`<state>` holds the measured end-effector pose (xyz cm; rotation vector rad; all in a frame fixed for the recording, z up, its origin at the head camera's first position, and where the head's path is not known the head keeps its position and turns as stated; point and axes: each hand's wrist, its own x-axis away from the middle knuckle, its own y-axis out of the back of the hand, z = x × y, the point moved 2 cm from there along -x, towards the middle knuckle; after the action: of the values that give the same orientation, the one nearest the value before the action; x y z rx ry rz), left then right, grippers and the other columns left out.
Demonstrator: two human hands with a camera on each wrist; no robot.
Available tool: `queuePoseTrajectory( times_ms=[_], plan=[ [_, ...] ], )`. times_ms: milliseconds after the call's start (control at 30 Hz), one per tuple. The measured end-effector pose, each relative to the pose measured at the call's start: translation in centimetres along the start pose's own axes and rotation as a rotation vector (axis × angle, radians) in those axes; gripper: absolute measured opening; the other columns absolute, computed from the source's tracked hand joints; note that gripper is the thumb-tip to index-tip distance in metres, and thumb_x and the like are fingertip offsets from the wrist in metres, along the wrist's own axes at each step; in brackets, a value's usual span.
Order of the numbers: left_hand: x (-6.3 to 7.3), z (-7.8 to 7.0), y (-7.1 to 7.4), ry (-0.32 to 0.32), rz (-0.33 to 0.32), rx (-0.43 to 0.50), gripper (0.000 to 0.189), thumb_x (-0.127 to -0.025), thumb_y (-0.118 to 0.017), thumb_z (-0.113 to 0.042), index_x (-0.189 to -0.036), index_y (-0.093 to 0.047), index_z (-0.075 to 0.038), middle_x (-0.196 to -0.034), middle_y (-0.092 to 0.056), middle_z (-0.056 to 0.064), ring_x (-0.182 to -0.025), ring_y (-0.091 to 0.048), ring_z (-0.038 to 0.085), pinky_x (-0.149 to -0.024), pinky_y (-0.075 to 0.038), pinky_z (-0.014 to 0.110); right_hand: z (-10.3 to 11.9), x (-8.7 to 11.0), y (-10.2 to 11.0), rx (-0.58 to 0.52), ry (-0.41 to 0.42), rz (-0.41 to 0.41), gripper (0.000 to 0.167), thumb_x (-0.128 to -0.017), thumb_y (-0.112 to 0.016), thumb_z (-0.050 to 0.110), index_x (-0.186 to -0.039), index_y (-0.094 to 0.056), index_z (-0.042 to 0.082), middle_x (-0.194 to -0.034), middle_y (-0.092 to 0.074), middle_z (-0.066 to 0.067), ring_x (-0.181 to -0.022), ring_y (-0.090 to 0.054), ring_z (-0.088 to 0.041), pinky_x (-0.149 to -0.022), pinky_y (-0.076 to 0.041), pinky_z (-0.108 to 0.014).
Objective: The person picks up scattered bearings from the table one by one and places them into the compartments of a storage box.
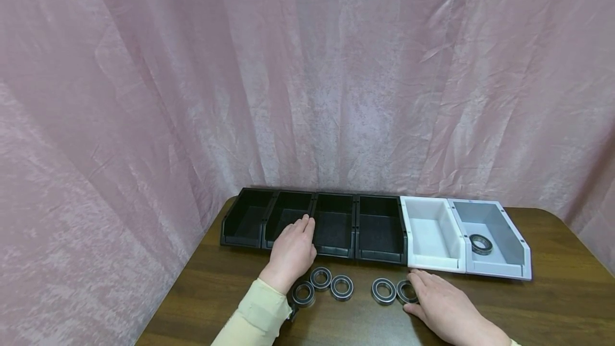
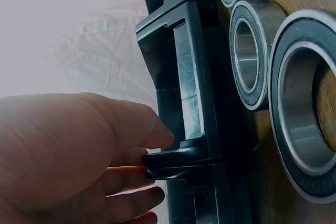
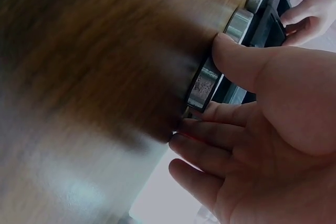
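Where the left hand (image 1: 290,252) is: over the black bins (image 1: 333,250), around the divider between the second and third from the left; fingers pretty straight, slightly apart in the left wrist view, no bearing in them (can't tell if they're touching plastic)
Right hand (image 1: 444,303): thumb on one side, fingers on the other, pinching the rightmost loose bearing (image 3: 203,87)
That bearing: lying on the wooden surface (image 1: 206,292), in front of the white bin (image 1: 432,239), right next to another bearing (image 1: 384,301)
Left-side bearings: three of them (image 1: 342,297), bunched close together near the left wrist
Grey bin (image 1: 502,252): far right end of the row, one bearing (image 1: 481,251) inside
Backdrop: pink curtain (image 1: 312,68), kinda shiny
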<state>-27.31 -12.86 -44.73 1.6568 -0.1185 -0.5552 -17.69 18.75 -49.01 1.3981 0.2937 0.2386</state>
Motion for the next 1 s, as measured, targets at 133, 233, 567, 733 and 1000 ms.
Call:
queuePoseTrajectory(
  times_ms=[133,233,567,733,1000],
  plan=[
    [0.01,0.01,-0.02,0.001,0.001,0.001,0.059,-0.098,-0.08,-0.014,-0.151,-0.062,0.005,-0.158,-0.059,0.023,-0.145,-0.06,0.037,-0.123,-0.045,0.05,-0.11,-0.04,-0.06,-0.015,-0.016,0.03,0.058,-0.096,-0.086,0.038,-0.132,-0.068,-0.004,-0.14,-0.067,-0.026,-0.131,-0.065,-0.045,-0.111,-0.054,-0.06],
    [-0.03,0.02,0.0,-0.001,0.0,-0.003,0.059,-0.098,-0.08,-0.013,-0.151,-0.062,0.005,-0.158,-0.059,0.023,-0.144,-0.06,0.038,-0.123,-0.045,0.05,-0.08,-0.05,-0.01,-0.024,-0.023,0.039,0.059,-0.096,-0.086,0.038,-0.132,-0.067,-0.005,-0.141,-0.067,-0.026,-0.132,-0.065,-0.045,-0.112,-0.053,-0.06],
    [-0.04,-0.02,0.1,0.003,0.012,-0.008,0.059,-0.098,-0.08,-0.015,-0.151,-0.062,0.005,-0.159,-0.059,0.022,-0.145,-0.06,0.037,-0.123,-0.046,0.05,-0.22,0.0,0.01,-0.051,-0.039,0.08,0.064,-0.096,-0.086,0.041,-0.135,-0.067,-0.006,-0.146,-0.064,-0.027,-0.134,-0.063,-0.046,-0.112,-0.052,-0.062],
    [-0.04,0.0,0.05,0.004,0.016,-0.01,0.059,-0.098,-0.08,-0.015,-0.151,-0.062,0.004,-0.159,-0.059,0.022,-0.145,-0.06,0.036,-0.123,-0.046,0.049,-0.44,0.06,-0.05,-0.069,-0.044,0.101,0.063,-0.096,-0.085,0.041,-0.135,-0.068,-0.006,-0.146,-0.065,-0.025,-0.135,-0.063,-0.045,-0.113,-0.052,-0.062],
    [-0.05,-0.02,0.05,0.004,0.017,-0.016,0.059,-0.098,-0.08,-0.015,-0.152,-0.062,0.004,-0.159,-0.059,0.022,-0.145,-0.06,0.036,-0.123,-0.045,0.049,-0.62,0.46,-0.03,-0.04,0.002,0.06,0.064,-0.096,-0.085,0.041,-0.136,-0.068,-0.006,-0.144,-0.067,-0.025,-0.133,-0.065,-0.046,-0.112,-0.053,-0.06]
  ],
)
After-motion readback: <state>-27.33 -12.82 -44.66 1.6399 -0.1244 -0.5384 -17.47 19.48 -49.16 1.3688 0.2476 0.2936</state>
